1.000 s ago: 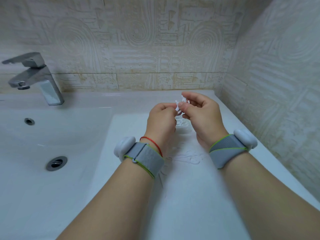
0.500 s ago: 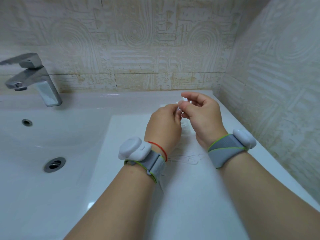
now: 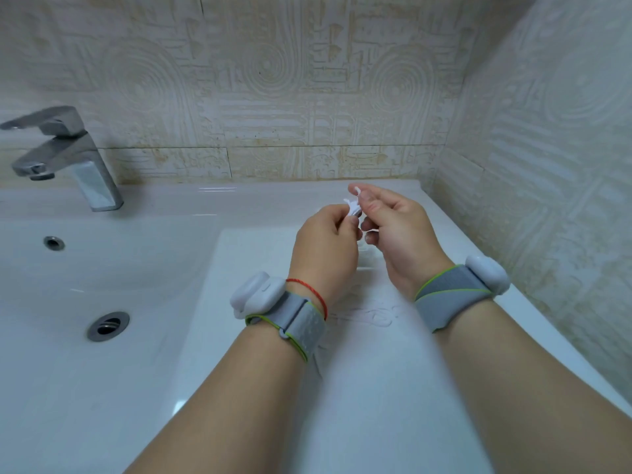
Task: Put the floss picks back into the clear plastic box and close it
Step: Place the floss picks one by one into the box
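Evidently the task is only partway done: well right of the faucet point(image 3: 68, 155), the left hand point(image 3: 325, 248) pinches a small bunch of white floss picks point(image 3: 352, 208) with curled fingers, and the right hand point(image 3: 400, 234) clamps the same bunch. Right of the faucet and nearer, loose picks point(image 3: 372, 311) lie on the counter point(image 3: 239, 268). The clear plastic box is not plainly visible, so its contents cannot be told.

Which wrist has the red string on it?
The left wrist: a thin red string circles it, on the hand side of its strap. The right wrist wears only a grey band.
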`<state>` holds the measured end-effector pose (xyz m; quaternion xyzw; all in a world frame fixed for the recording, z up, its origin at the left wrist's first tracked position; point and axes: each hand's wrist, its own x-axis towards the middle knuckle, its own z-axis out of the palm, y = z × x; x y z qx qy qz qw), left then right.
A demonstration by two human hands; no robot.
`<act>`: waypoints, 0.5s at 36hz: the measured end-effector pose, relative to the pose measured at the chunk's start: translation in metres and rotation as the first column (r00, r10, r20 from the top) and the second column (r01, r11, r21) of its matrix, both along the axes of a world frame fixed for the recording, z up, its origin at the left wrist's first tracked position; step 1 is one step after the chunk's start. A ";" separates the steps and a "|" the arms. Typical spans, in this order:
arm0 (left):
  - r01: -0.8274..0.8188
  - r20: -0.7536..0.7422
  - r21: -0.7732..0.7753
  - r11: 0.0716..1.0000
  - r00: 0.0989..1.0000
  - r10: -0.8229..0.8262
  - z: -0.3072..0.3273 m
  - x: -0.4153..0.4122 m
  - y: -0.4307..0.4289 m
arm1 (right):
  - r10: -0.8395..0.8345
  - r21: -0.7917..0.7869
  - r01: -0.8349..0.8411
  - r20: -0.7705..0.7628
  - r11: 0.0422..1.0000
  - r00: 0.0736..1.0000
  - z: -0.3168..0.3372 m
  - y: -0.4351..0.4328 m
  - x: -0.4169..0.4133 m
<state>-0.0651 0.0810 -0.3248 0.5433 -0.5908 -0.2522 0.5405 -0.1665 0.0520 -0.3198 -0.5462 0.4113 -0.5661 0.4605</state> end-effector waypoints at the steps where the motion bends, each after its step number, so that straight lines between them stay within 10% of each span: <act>1: -0.018 0.042 -0.020 1.000 0.999 0.019 -0.001 0.001 -0.001 | -0.003 -0.005 0.003 0.001 1.000 1.000 0.000 0.000 0.001; 18: 0.049 -0.354 0.114 0.992 0.935 -0.005 0.003 0.004 -0.002 | 0.062 0.011 -0.069 0.308 0.998 0.949 0.002 0.001 0.000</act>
